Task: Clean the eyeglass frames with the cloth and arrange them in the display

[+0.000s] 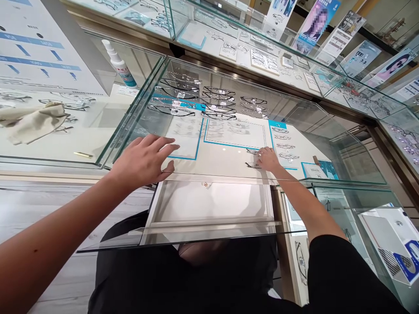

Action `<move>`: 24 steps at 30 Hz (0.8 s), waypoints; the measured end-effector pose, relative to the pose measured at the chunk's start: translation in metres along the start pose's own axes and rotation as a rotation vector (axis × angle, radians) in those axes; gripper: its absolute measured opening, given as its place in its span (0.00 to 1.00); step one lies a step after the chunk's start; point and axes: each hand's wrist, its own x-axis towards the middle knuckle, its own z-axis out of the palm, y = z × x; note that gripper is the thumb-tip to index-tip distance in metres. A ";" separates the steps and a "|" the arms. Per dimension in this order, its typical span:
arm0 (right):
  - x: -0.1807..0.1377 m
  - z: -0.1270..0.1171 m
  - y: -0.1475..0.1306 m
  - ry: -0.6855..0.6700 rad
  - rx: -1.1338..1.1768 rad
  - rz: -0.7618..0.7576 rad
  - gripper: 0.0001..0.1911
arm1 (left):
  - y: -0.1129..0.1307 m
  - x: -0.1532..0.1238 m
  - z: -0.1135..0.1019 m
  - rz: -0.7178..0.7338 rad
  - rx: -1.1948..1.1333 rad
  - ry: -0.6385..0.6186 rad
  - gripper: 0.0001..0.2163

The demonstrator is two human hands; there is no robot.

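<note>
My left hand [142,159] hovers over the front left of the glass display case [225,171], fingers apart and nothing in them. Inside the case, my right hand [268,159] has its fingers curled at a pair of dark-rimmed eyeglasses [251,165]; the fingertips are partly hidden. Another pair of eyeglasses [251,151] lies just behind it. To the right of that hand, a white card with a blue top [277,124] bears a column of eyeglasses [288,156]. Farther back, several tagged eyeglasses [218,107] lie in three columns.
An open white drawer [212,203] sits below the case, with a glass pane [209,235] jutting over it. On the left are a spray bottle [122,65], a beige cloth [36,122] and a large white sign [49,48]. More glass cases [235,48] line the back.
</note>
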 end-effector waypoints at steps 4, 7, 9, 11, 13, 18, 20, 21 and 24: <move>-0.011 0.000 -0.001 -0.036 -0.012 -0.042 0.11 | -0.002 -0.001 0.003 -0.001 -0.035 0.014 0.21; -0.017 0.001 -0.003 -0.057 -0.029 -0.065 0.10 | -0.002 -0.001 0.004 0.005 -0.027 0.028 0.21; -0.019 0.001 -0.005 -0.062 -0.041 -0.065 0.12 | -0.002 0.000 0.004 0.017 0.000 0.043 0.21; -0.019 0.001 -0.007 -0.067 -0.050 -0.062 0.13 | -0.002 0.000 0.004 0.035 0.038 0.063 0.20; -0.020 -0.001 -0.010 -0.076 -0.058 -0.056 0.13 | -0.001 0.000 0.004 0.051 0.074 0.086 0.20; -0.024 -0.019 -0.019 -0.132 -0.087 -0.048 0.15 | -0.001 0.000 0.004 0.078 0.123 0.123 0.19; -0.025 -0.031 -0.026 -0.157 -0.104 -0.040 0.16 | -0.001 0.000 0.004 0.073 0.118 0.118 0.19; -0.025 -0.038 -0.031 -0.170 -0.112 -0.036 0.17 | -0.001 0.000 0.004 0.071 0.111 0.113 0.19; -0.030 -0.057 -0.064 -0.242 -0.127 -0.055 0.22 | -0.002 0.000 0.004 0.072 0.088 0.110 0.19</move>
